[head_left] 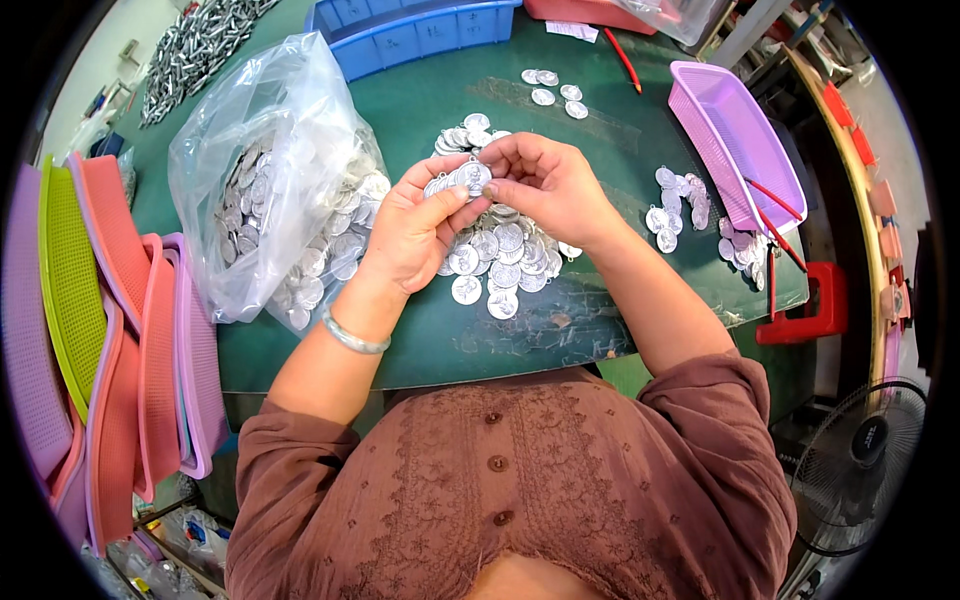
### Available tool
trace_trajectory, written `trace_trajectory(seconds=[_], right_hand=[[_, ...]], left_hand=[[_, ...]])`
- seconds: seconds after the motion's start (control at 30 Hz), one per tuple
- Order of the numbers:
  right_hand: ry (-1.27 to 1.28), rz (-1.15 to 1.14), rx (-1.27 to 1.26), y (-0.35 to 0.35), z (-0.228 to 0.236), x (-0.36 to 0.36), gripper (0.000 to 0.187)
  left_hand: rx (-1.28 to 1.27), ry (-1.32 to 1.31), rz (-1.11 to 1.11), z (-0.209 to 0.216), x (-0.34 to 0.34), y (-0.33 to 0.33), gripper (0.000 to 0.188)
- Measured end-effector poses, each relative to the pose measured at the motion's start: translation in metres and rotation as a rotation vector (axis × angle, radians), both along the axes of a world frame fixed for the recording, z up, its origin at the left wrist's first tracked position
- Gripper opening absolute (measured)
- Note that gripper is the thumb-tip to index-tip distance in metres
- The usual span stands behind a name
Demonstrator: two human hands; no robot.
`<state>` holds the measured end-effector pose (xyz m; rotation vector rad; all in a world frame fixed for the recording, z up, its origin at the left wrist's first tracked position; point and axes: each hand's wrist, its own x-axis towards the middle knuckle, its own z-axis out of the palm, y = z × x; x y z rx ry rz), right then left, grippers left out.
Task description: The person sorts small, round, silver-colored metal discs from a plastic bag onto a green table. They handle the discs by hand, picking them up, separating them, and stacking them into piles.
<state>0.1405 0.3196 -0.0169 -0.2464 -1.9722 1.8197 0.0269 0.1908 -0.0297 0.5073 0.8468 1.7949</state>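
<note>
Head view, left hand: the left hand (pixel 415 225) is raised just above the green surface (pixel 600 130), its fingers (pixel 440 200) closed around a small fan of silver medals (pixel 458 181), thumb on top; gripped that way the discs stay stacked edge to edge and face up toward the eyes.
Head view, right hand: the right hand (pixel 545 180) meets the left at the same spot, its fingers pinched on the top medal of the fan, seemingly to steady or turn it; both hands hold the medals close together over the middle of the work area.
Loose pile: a heap of medals (pixel 505 255) lies directly under the hands, so anything that slips lands back among its own kind.
Plastic bag: a clear bag (pixel 270 170) full of more medals slumps just left of the hands, mouth toward the pile, within easy reach of the left arm.
Small groups: a few discs (pixel 555 90) sit apart at the far edge, and another cluster (pixel 675 205) lies to the right beside a purple basket (pixel 740 140), apparently kept separate from the main heap.
Spare trays: coloured baskets (pixel 120 330) stand on edge at the far left, off the surface and out of the way.
Blue crate: a blue bin (pixel 420 30) sits at the far side, behind the bag.
</note>
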Motion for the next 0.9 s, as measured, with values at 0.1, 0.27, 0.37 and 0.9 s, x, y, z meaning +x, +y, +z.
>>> trace_trajectory(seconds=[0.1,0.27,0.37,0.9], right_hand=[[0.051,-0.006,-0.109,-0.0023,-0.0008,-0.0015,0.027],[0.108,0.009,-0.144,-0.0052,0.0028,-0.001,0.03],[0.121,0.006,-0.136,-0.0053,0.0019,-0.0008,0.03],[0.209,-0.109,0.185,-0.0084,-0.0035,-0.0008,0.025]], left_hand=[[-0.016,-0.02,0.01,-0.0001,-0.0002,0.0008,0.022],[-0.052,-0.006,0.029,-0.0033,-0.0013,0.0011,0.019],[-0.04,0.015,0.04,-0.0035,-0.0002,0.001,0.017],[-0.096,0.028,0.066,-0.0008,0.0015,0.0015,0.023]])
